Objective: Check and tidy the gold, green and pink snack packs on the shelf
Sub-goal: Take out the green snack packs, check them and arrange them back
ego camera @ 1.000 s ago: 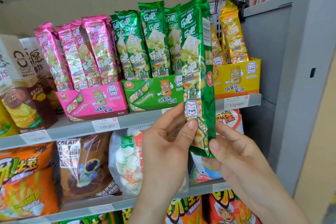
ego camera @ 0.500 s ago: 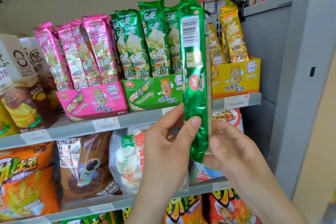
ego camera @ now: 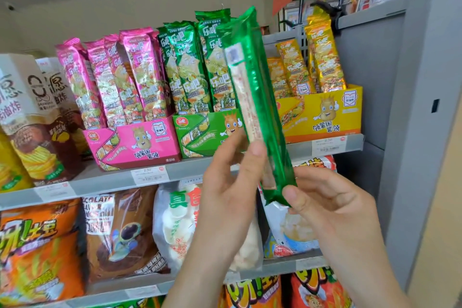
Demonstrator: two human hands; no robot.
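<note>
My left hand [ego camera: 228, 182] pinches the lower part of one green snack pack [ego camera: 255, 97] between thumb and fingers; my right hand [ego camera: 332, 205] grips its bottom seam. The pack stands nearly upright, top tilted left, back panel toward me, held in front of the green display box [ego camera: 200, 135]. Pink packs [ego camera: 120, 77] stand left in their box, gold packs [ego camera: 322, 55] right, all on the shelf [ego camera: 112, 180].

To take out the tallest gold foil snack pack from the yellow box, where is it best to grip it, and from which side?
Probably pinch the tallest gold foil snack pack near its crimped top, coming from the front and above. Its lower end sits hidden inside the yellow cardboard display box, while the top stands free above the neighbouring packs.
</note>
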